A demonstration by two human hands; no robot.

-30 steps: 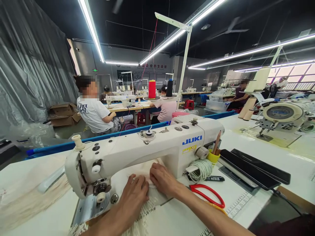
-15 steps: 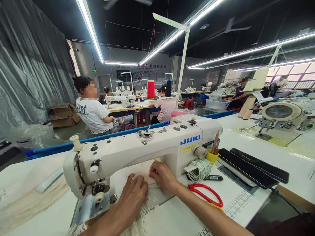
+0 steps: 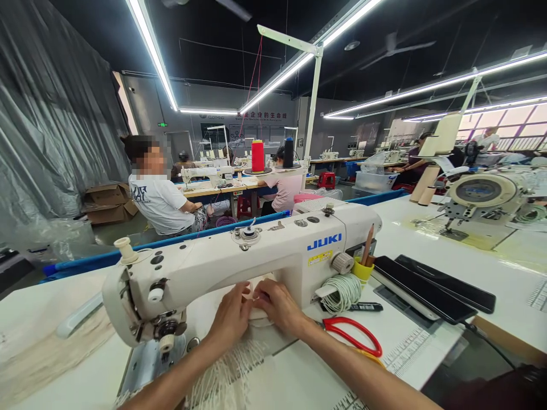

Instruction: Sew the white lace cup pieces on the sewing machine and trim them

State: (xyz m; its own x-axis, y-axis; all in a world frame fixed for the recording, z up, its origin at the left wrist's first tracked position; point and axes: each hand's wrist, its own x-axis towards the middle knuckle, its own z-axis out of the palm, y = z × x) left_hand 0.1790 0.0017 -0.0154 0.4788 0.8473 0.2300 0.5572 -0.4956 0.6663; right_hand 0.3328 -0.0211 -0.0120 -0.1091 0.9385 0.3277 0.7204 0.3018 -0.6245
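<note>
A white JUKI sewing machine (image 3: 239, 256) stands in front of me. Under its arm, my left hand (image 3: 233, 313) and my right hand (image 3: 277, 304) are close together, fingers bent and pinching a piece of cream fringed fabric (image 3: 261, 322). Both sets of fingertips nearly meet on its upper part, and the exact grip is partly hidden behind the fingers. Pale fringe strands (image 3: 226, 370) hang from the fabric toward me, below my left hand. The needle area (image 3: 166, 341) lies to the left of my hands, apart from them.
Red-handled scissors (image 3: 352, 336), a black marker (image 3: 365, 307), a coil of pale cord (image 3: 342, 293) and a yellow cup (image 3: 362, 272) with pencils lie right of the machine. Farther right are black phone-like slabs (image 3: 423, 287). More pale fabric (image 3: 55, 353) spreads at left. Co-workers sit beyond.
My left hand has moved up and turned, from lying over the fabric to pinching it beside my right hand. More of the fringe shows. The view has shifted slightly.
</note>
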